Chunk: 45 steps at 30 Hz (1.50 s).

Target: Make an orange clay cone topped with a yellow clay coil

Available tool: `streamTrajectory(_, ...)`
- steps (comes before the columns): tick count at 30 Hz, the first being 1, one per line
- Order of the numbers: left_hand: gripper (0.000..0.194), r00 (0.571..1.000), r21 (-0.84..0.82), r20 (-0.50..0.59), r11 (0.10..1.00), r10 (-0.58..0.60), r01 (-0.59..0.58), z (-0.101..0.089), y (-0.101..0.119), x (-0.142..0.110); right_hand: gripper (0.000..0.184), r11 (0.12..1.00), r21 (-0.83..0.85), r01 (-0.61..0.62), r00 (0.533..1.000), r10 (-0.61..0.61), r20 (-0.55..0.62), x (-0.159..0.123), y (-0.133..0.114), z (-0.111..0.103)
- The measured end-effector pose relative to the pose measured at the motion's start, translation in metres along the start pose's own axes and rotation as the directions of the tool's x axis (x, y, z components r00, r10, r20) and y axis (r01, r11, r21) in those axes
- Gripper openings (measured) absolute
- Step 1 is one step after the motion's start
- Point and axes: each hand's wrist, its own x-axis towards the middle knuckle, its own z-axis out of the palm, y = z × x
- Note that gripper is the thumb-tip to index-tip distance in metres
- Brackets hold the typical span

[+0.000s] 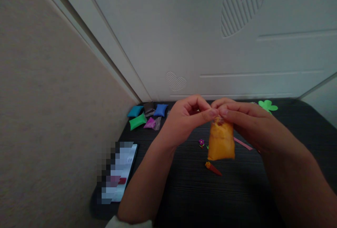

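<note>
My left hand (pixel 188 115) and my right hand (pixel 240 115) meet above a dark table (pixel 189 193). Both pinch the top edge of a small clear bag of orange clay (pixel 221 142), which hangs below my fingertips. Under the bag on the table lie a small orange and red clay piece (pixel 212 168) and a tiny purple clay flower (pixel 201 142). A thin pink strip (pixel 243 144) lies just right of the bag, partly behind my right hand.
Several small clay bags sit at the table's back left: teal (pixel 135 111), green (pixel 137 121), blue (pixel 160 109), purple (pixel 151 123) and a dark one (pixel 149 107). A phone (pixel 119 172) lies at the left edge. A green paper shape (pixel 268 105) lies back right. A white panelled wall stands behind.
</note>
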Motion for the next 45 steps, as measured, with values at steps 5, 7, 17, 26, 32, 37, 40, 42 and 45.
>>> streamTrajectory(5, 0.016, 0.999, 0.099, -0.029, 0.995, -0.013, 0.016, 0.000, 0.003, -0.001, 0.012, 0.999, -0.034, -0.007, 0.998, 0.009, 0.056, 0.000, 0.002, -0.002)
streamTrajectory(7, 0.017, 1.000, 0.119, -0.023, 0.993, -0.016, 0.019, 0.000, 0.005, -0.002, 0.008, 0.999, 0.018, -0.031, 0.998, 0.030, 0.058, 0.002, 0.003, -0.003)
streamTrajectory(17, 0.018, 0.998, 0.351, -0.044, 0.936, 0.049, -0.031, -0.001, 0.007, -0.005, 0.010, 0.998, 0.032, -0.046, 0.997, 0.044, 0.061, 0.005, 0.009, -0.003)
streamTrajectory(26, 0.018, 0.999, 0.388, -0.004, 0.921, 0.047, -0.042, -0.003, -0.001, 0.000, 0.022, 0.978, -0.191, 0.088, 0.975, -0.045, 0.216, 0.009, 0.003, -0.009)
streamTrajectory(32, 0.014, 0.998, 0.319, 0.057, 0.946, 0.041, -0.058, -0.006, 0.005, -0.002, 0.013, 0.973, -0.186, 0.139, 0.987, -0.120, 0.110, 0.000, -0.001, -0.027)
streamTrajectory(37, 0.008, 0.989, 0.223, 0.112, 0.967, 0.099, -0.122, -0.007, 0.005, -0.004, 0.009, 0.978, -0.123, 0.171, 0.984, -0.162, 0.080, -0.003, 0.000, -0.033)
streamTrajectory(40, 0.010, 0.971, 0.256, 0.199, 0.950, 0.129, -0.179, -0.008, 0.003, -0.002, 0.010, 0.965, -0.173, 0.199, 0.979, -0.190, 0.068, -0.002, -0.002, -0.029)
streamTrajectory(42, 0.009, 0.958, 0.291, 0.244, 0.932, 0.148, -0.218, -0.008, 0.003, -0.001, 0.010, 0.959, -0.200, 0.201, 0.979, -0.199, 0.029, -0.001, -0.003, -0.026)
streamTrajectory(45, 0.013, 0.968, 0.343, 0.188, 0.912, 0.168, -0.225, -0.007, 0.004, -0.001, 0.012, 0.957, -0.220, 0.189, 0.979, -0.200, -0.029, -0.002, -0.003, -0.021)
